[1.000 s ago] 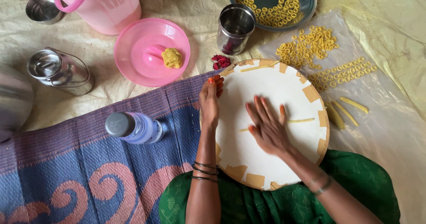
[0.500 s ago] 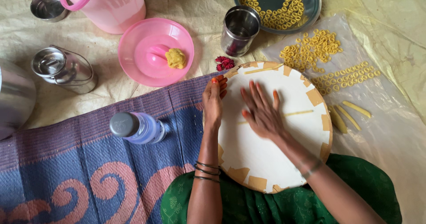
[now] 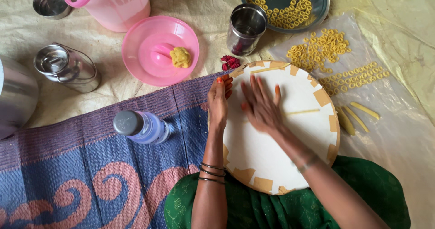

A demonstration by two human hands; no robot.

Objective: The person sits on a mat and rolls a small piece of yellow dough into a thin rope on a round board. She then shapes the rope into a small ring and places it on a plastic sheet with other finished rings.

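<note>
A round white board (image 3: 290, 161) with tan patches along its rim rests on my lap. My left hand (image 3: 219, 103) grips the board's left edge. My right hand (image 3: 260, 104) lies flat on the board with fingers spread, blurred by motion, pressing on dough that is hidden under the palm. A thin yellow dough strand (image 3: 302, 112) lies on the board right of that hand, and another (image 3: 271, 69) lies at the top rim. A lump of yellow dough (image 3: 180, 56) sits on an upturned pink lid (image 3: 154, 52).
Yellow dough rings (image 3: 324, 50) and short sticks (image 3: 358, 115) dry on a clear plastic sheet at right. A steel plate (image 3: 317, 2) holds more rings; a steel cup (image 3: 244, 28), steel can (image 3: 68, 68), pink jug (image 3: 111, 2), bottle (image 3: 141, 127) and woven mat (image 3: 90, 174) surround me.
My right hand has slid up and to the left across the board, from its middle toward the upper left. The left hand stays on the rim.
</note>
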